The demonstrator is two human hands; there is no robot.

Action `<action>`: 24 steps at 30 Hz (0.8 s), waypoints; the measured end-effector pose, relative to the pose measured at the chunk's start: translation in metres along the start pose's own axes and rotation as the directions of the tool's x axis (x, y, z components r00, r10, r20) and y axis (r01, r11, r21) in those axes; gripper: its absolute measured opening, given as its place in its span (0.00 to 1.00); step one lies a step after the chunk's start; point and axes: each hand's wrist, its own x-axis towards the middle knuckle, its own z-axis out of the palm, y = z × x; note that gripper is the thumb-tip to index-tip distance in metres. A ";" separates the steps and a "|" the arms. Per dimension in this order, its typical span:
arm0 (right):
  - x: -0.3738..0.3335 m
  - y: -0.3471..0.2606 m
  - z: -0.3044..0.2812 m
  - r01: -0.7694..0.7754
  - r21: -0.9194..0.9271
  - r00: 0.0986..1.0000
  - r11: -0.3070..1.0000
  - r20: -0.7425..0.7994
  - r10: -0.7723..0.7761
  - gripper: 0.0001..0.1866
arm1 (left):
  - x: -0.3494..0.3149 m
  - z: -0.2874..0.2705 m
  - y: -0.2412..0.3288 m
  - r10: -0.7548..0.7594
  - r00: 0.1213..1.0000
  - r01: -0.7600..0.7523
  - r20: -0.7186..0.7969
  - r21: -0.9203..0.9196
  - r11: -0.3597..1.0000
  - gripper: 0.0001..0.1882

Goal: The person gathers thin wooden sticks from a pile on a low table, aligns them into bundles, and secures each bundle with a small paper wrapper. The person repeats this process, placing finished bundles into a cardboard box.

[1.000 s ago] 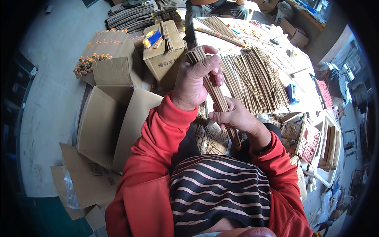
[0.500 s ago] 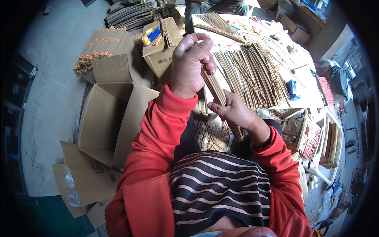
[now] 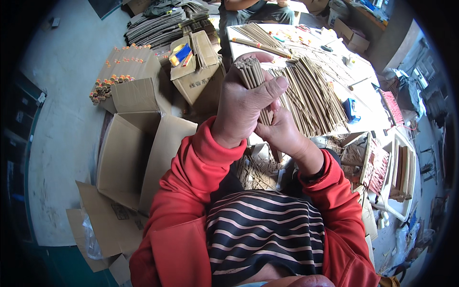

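A bundle of thin brown incense sticks [image 3: 250, 71] stands tilted in front of me, its cut ends showing at the top. My left hand [image 3: 239, 105] is wrapped round its upper part, thumb across the front. Just below, my right hand [image 3: 287, 134] grips the lower part, close against the left. The bundle's lower end pokes out beneath the right hand. Beyond my hands, many loose incense sticks [image 3: 313, 100] lie side by side on the white table [image 3: 356, 91]. A longer wrapped bundle [image 3: 260, 46] with orange-red bands rests near the table's far left edge.
An open cardboard box [image 3: 129, 148] stands at my left, with banded bundles [image 3: 119, 71] stacked behind it. A closed carton [image 3: 198, 81] carries a blue and yellow tape roll [image 3: 180, 53]. On the table's right sits a blue object [image 3: 351, 111]. Another person [image 3: 253, 14] sits across.
My left hand has come down along the bundle, so its top end now shows above the fist. Both hands are closer together, and the bundle sticks out less below the right one.
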 end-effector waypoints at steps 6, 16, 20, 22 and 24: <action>0.017 0.027 0.000 -0.010 0.047 0.998 0.999 -0.063 0.013 0.15 | 0.011 0.012 -0.004 0.102 0.995 -0.095 -0.023 0.210 0.973 0.09; 0.023 0.045 -0.004 -0.152 0.138 0.986 0.979 -0.043 0.160 0.20 | 0.025 -0.012 -0.036 0.009 1.000 -0.006 -0.012 0.226 0.974 0.07; 0.020 0.058 0.002 0.170 -0.118 0.965 0.978 -0.183 -0.189 0.35 | 0.016 0.001 -0.031 0.007 0.997 0.008 -0.075 0.191 0.982 0.08; 0.014 0.045 0.008 0.088 0.029 0.976 0.996 -0.203 -0.080 0.33 | 0.013 -0.002 -0.029 0.032 0.999 -0.024 -0.030 0.244 0.970 0.09; 0.007 0.024 0.006 -0.090 0.155 0.987 0.984 -0.116 0.109 0.28 | 0.004 -0.002 -0.024 0.012 1.000 -0.011 -0.006 0.248 0.969 0.10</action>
